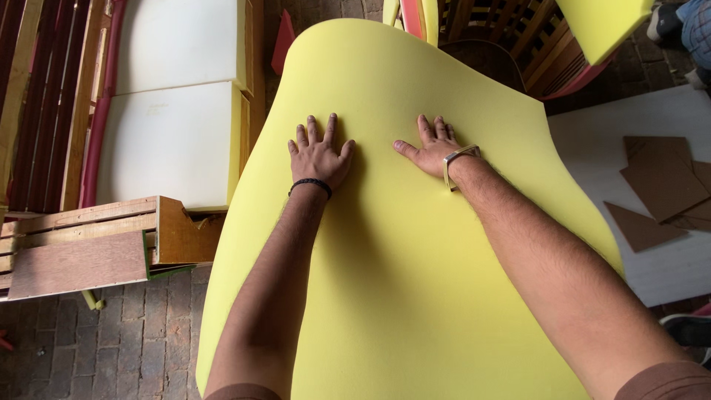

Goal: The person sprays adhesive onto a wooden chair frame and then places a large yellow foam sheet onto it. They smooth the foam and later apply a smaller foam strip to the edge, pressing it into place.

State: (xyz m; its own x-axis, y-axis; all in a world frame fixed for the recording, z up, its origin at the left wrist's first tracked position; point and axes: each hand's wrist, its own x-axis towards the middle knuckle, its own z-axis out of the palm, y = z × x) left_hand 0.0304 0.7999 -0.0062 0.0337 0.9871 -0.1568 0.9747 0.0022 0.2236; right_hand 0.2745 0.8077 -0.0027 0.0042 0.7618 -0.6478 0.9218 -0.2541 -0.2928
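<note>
While both palms are pressing flat, the large yellow foam sheet [415, 281] is lying spread across the middle of the view, curving up and away at its far edge and drooping along its left and right sides, so whatever is bearing it underneath is hidden. Left hand [320, 154], wearing a dark braided wristband [310, 184], is resting open with its fingers spread, palm down near the sheet's upper centre; its grip is closing on nothing. Right hand [432, 150], carrying a metal wristwatch [458, 159], is lying just beside it in the same manner, fingers apart and flat, likewise clasping nothing. Judging from the stretched arms and the shallow dents around the palms, the hands are probably bearing down to hold the springy sheet flat and steady against its own tendency to curl. Left of the sheet, two white foam blocks [174, 141] are sitting in a wooden frame [89, 241] above a brick floor [111, 348]. At right, brown cardboard pieces [659, 185] are lying on a white worktop [592, 133]. Another yellow foam piece [603, 22] is showing at the top right, and the dark toe of a shoe [685, 330] at the right edge.
</note>
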